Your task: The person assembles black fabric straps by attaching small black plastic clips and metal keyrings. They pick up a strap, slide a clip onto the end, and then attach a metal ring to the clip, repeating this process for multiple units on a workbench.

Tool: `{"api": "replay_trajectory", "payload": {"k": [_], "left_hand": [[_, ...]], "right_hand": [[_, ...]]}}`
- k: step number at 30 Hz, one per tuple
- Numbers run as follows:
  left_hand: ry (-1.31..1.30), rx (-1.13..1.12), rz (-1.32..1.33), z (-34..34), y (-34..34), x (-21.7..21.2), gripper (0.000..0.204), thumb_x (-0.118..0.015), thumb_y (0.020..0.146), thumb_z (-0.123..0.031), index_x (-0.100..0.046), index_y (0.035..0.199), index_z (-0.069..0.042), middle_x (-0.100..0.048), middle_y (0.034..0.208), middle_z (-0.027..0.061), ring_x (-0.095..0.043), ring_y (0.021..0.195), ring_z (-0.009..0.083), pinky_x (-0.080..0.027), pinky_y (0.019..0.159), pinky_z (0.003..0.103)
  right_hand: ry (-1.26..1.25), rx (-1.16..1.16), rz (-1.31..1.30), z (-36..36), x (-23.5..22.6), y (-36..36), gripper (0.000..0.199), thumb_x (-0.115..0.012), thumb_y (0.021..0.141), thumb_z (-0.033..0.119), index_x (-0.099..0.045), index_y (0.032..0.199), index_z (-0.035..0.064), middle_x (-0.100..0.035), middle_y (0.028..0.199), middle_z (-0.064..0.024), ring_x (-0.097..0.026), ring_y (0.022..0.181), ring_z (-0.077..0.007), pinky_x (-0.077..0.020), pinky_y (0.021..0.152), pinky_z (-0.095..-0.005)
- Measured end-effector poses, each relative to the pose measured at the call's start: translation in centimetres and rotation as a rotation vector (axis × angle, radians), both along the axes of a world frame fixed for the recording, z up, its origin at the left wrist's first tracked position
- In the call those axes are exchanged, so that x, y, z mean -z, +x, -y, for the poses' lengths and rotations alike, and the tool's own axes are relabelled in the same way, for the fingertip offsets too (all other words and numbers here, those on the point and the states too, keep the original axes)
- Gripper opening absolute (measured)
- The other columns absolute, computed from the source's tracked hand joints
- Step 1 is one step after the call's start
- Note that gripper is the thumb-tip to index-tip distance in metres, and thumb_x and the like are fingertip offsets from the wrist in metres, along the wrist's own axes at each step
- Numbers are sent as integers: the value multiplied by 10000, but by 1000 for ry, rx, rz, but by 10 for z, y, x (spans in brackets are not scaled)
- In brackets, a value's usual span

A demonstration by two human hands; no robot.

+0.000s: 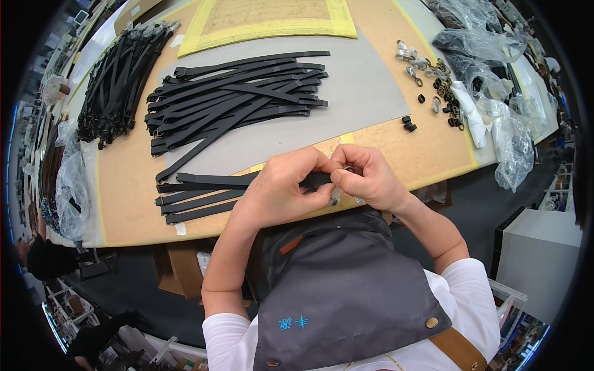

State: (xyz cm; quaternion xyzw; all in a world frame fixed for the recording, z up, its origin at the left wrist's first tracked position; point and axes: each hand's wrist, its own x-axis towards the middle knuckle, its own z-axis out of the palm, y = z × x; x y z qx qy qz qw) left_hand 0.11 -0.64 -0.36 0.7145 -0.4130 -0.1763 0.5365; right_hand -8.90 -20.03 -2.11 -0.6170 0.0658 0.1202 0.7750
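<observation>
Your left hand (278,188) and right hand (371,179), fingers pinched closed, grip one black strap (213,180), seemingly part-done, with piled straps (260,93) and loose fittings (455,122) left on the tabletop (130,198).

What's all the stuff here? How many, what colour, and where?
held strap: one, black, front centre
loose straps: several, black, table's near edge
piled straps: many, black, on grey mat
bundled straps: many, black, table's left
small rings: many, black and metallic, table's right
plastic bags: several, clear, both sides
yellow-bordered panel: one, tan, table's far side
table: one, tan, centre
apron: one, grey, on wearer
background clutter: uncountable, mixed, edges
left hand, right hand: two, bare, at strap
</observation>
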Motion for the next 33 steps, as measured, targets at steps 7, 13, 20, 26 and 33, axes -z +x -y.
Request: {"api": "replay_trajectory", "payload": {"k": [7, 13, 20, 26, 33], "left_hand": [[-6, 52, 42, -4, -9, 16, 198, -779, 772, -4, -669, 936, -6, -708, 833, 53, -659, 731, 104, -512, 579, 240], [-8, 57, 139, -7, -17, 17, 214, -780, 747, -9, -660, 924, -20, -692, 817, 72, -664, 708, 159, -517, 610, 271], [-56, 103, 80, -15, -15, 5, 210, -796, 771, -10, -657, 929, -12, -677, 808, 55, -632, 694, 156, -501, 623, 269], [-245, 161, -122, -34, -7, 16, 245, -839, 808, -44, -660, 974, -24, -708, 887, 70, -682, 785, 187, -528, 708, 289], [-139, 71, -62, -47, 0, 27, 259, -847, 812, -55, -650, 974, -8, -701, 912, 91, -671, 796, 191, -527, 721, 295]], "right_hand": [[-79, -43, -7, -4, 9, -12, 146, -658, 960, 164, -599, 890, 49, -571, 771, 49, -530, 691, -17, -430, 608, -202], [-88, -216, -56, 9, -3, -17, 289, -669, 1024, 308, -625, 922, 41, -604, 799, 29, -543, 669, -53, -442, 588, -240], [-31, -276, 96, 2, -8, -18, 325, -596, 1065, 307, -549, 845, 72, -455, 755, 73, -382, 706, -35, -329, 622, -238], [220, -147, 107, -36, -11, -18, 367, -591, 1058, 258, -450, 756, 103, -413, 745, 80, -334, 697, -26, -289, 601, -241], [30, -270, 135, -25, 2, 6, 370, -622, 1047, 303, -490, 768, 99, -416, 723, 84, -354, 676, -26, -305, 583, -239]]}}
